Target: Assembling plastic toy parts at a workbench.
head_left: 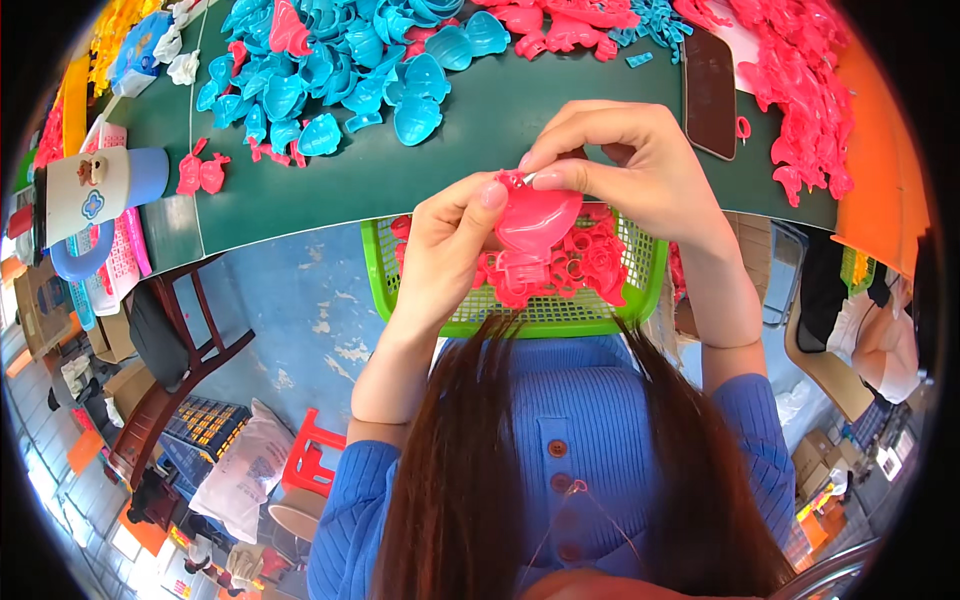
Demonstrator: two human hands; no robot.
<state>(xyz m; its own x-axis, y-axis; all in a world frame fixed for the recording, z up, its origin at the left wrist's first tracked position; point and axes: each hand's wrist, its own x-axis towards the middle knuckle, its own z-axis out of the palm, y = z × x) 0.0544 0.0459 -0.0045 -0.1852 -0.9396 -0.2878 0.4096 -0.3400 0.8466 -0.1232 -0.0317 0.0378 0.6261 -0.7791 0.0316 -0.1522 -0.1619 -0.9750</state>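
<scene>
Pc of pink plastic (540, 216) btwn L hand (447, 228) (edge pinch) & R hand (638, 160) (top pinch)

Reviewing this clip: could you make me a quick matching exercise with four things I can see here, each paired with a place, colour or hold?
1. phone
2. mug
3. large pink piece
4. basket

A. held by the left hand
B. green, with pink parts in it
C. lying on the table, near the right hand
D. white and blue

Pairs: 1-C; 2-D; 3-A; 4-B
</scene>
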